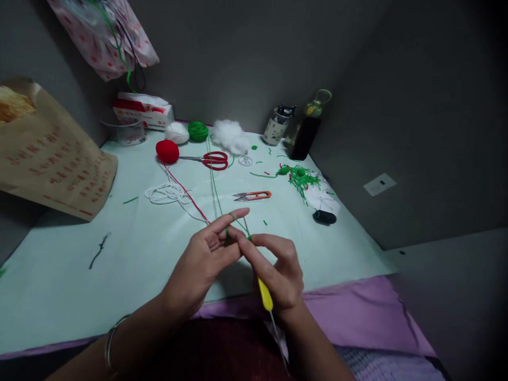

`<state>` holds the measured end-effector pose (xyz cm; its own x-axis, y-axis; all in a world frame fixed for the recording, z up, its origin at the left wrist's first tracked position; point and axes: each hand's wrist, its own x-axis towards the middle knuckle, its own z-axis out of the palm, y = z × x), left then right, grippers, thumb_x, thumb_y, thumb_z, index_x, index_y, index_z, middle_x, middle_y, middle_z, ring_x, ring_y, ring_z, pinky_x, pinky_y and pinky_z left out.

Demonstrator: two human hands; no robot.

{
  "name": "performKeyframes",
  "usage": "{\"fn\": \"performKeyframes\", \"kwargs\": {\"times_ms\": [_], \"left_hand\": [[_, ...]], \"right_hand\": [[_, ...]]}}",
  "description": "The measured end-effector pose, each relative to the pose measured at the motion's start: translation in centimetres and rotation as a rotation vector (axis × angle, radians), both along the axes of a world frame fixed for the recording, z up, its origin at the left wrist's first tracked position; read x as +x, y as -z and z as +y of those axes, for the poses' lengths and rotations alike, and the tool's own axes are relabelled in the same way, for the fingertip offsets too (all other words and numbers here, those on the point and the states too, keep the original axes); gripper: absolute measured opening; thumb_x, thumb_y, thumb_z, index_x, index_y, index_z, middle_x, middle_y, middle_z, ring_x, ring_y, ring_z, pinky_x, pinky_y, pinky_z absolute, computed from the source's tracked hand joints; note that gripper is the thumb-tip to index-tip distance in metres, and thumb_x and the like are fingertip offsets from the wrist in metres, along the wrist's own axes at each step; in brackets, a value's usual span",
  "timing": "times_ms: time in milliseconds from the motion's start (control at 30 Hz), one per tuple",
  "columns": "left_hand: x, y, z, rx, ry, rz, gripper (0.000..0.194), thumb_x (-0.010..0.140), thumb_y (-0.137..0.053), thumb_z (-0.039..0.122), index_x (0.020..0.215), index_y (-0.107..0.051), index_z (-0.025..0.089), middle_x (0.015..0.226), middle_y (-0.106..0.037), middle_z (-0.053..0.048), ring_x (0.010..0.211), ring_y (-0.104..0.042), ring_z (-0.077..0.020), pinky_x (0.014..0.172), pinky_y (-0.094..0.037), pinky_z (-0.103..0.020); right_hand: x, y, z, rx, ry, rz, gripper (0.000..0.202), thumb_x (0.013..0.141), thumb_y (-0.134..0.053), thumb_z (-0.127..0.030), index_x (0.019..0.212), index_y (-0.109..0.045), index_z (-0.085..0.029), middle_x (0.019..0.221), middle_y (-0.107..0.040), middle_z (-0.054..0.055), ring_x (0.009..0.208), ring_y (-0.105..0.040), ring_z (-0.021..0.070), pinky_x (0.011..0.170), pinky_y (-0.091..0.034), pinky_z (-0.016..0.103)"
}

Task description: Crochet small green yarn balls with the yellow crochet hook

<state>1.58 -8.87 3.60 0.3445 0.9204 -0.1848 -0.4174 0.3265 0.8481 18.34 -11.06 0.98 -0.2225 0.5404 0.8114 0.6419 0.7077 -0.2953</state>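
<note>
My right hand point(282, 269) is closed round the yellow handle of a crochet hook point(265, 294), its metal shaft jutting below. With index finger raised, my left hand point(200, 262) has green yarn point(215, 188) looped over its fingers, pinching a small green piece of work point(248, 238) that the fingers partly hide. Both hands' fingertips meet there. That yarn runs up to a green ball point(198, 131) at the back. A red strand leads from a red yarn ball point(167, 152) toward my left hand, beside a loose coil of white yarn point(166, 194).
Orange thread snips point(254, 196) and red-handled scissors point(215, 160) lie beyond my hands. Behind are a white yarn ball point(177, 133), stuffing point(230, 136) and two bottles point(305, 129). Green yarn scraps point(302, 179) lie right; a paper bag point(59, 153) stands left.
</note>
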Motion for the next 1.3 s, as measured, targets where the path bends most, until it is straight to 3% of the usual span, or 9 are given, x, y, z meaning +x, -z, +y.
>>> {"fn": "performKeyframes", "kwargs": {"times_ms": [133, 267, 467, 567, 633, 733, 867, 1067, 1300], "left_hand": [[-0.2, 0.2, 0.5, -0.196, 0.103, -0.143, 0.048, 0.084, -0.080, 0.030, 0.131, -0.071, 0.024, 0.089, -0.070, -0.002, 0.092, -0.064, -0.0156, 0.091, -0.045, -0.028], [-0.2, 0.2, 0.6, -0.065, 0.047, -0.096, 0.043, 0.084, -0.081, 0.026, 0.126, -0.073, 0.027, 0.086, -0.067, 0.001, 0.092, -0.063, -0.0147, 0.089, -0.045, -0.026], [0.6, 0.7, 0.1, 0.055, -0.044, -0.001, 0.042, 0.082, -0.084, 0.026, 0.123, -0.075, 0.031, 0.085, -0.066, 0.003, 0.082, -0.059, -0.0104, 0.082, -0.045, -0.023], [0.8, 0.7, 0.1, -0.063, -0.009, -0.115, 0.049, 0.080, -0.085, 0.027, 0.128, -0.073, 0.029, 0.088, -0.070, 0.002, 0.086, -0.061, -0.0108, 0.084, -0.046, -0.023], [0.6, 0.7, 0.4, -0.177, 0.076, -0.201, 0.049, 0.079, -0.084, 0.028, 0.127, -0.074, 0.025, 0.090, -0.072, -0.001, 0.090, -0.063, -0.0128, 0.087, -0.047, -0.024], [0.1, 0.9, 0.8, -0.228, 0.114, -0.231, 0.044, 0.078, -0.083, 0.025, 0.121, -0.076, 0.020, 0.088, -0.073, -0.002, 0.091, -0.066, -0.0151, 0.094, -0.048, -0.028], [-0.1, 1.1, 0.8, -0.075, 0.050, -0.093, 0.038, 0.081, -0.081, 0.023, 0.119, -0.076, 0.024, 0.091, -0.074, -0.001, 0.090, -0.068, -0.0139, 0.088, -0.048, -0.025], [-0.2, 0.3, 0.6, 0.211, -0.056, 0.151, 0.005, 0.086, -0.077, 0.024, 0.090, -0.075, 0.022, 0.078, -0.072, 0.003, 0.071, -0.061, -0.0105, 0.067, -0.045, -0.023], [-0.9, -0.7, 2.6, 0.203, -0.158, 0.123, 0.011, 0.083, -0.079, 0.026, 0.079, -0.072, 0.020, 0.074, -0.069, 0.004, 0.071, -0.060, -0.0112, 0.069, -0.045, -0.022]], "right_hand": [[-0.6, -0.5, 0.1, -0.197, -0.041, 0.443, 0.026, 0.101, -0.053, -0.016, 0.113, -0.073, -0.027, 0.097, -0.071, 0.007, 0.086, -0.069, 0.0217, 0.071, -0.060, 0.040], [-1.2, -1.1, 0.8, -0.423, -0.239, 0.820, 0.020, 0.102, -0.055, -0.021, 0.100, -0.075, -0.024, 0.091, -0.070, 0.004, 0.070, -0.064, 0.0155, 0.064, -0.056, 0.034], [-1.1, -0.5, 0.6, -0.394, -0.155, 0.585, 0.027, 0.100, -0.057, -0.013, 0.110, -0.075, -0.029, 0.096, -0.071, 0.004, 0.077, -0.066, 0.0161, 0.067, -0.057, 0.032], [-0.8, -0.2, -0.1, -0.171, -0.069, 0.231, 0.037, 0.093, -0.064, -0.007, 0.121, -0.074, -0.030, 0.110, -0.071, 0.008, 0.097, -0.069, 0.0226, 0.077, -0.060, 0.036], [-0.6, -0.2, -0.2, -0.131, -0.057, 0.200, 0.040, 0.093, -0.064, -0.006, 0.123, -0.073, -0.030, 0.110, -0.071, 0.008, 0.099, -0.070, 0.0232, 0.079, -0.060, 0.037], [-0.4, -0.5, 0.3, -0.307, -0.097, 0.571, 0.027, 0.098, -0.058, -0.012, 0.109, -0.076, -0.029, 0.093, -0.070, 0.004, 0.079, -0.067, 0.0175, 0.070, -0.057, 0.034], [-0.7, -0.5, 1.2, -0.617, -0.295, 0.949, 0.018, 0.100, -0.059, -0.025, 0.097, -0.077, -0.026, 0.087, -0.065, 0.001, 0.065, -0.061, 0.0122, 0.061, -0.051, 0.028], [-1.7, -0.9, 1.4, -0.672, -0.252, 0.844, 0.014, 0.098, -0.064, -0.028, 0.095, -0.078, -0.025, 0.087, -0.065, 0.001, 0.074, -0.060, 0.0122, 0.070, -0.050, 0.027], [-1.3, -3.3, 3.2, -0.761, -0.284, 0.512, 0.012, 0.087, -0.077, -0.027, 0.096, -0.072, -0.022, 0.080, -0.066, -0.001, 0.073, -0.064, 0.0143, 0.070, -0.053, 0.028]]}}
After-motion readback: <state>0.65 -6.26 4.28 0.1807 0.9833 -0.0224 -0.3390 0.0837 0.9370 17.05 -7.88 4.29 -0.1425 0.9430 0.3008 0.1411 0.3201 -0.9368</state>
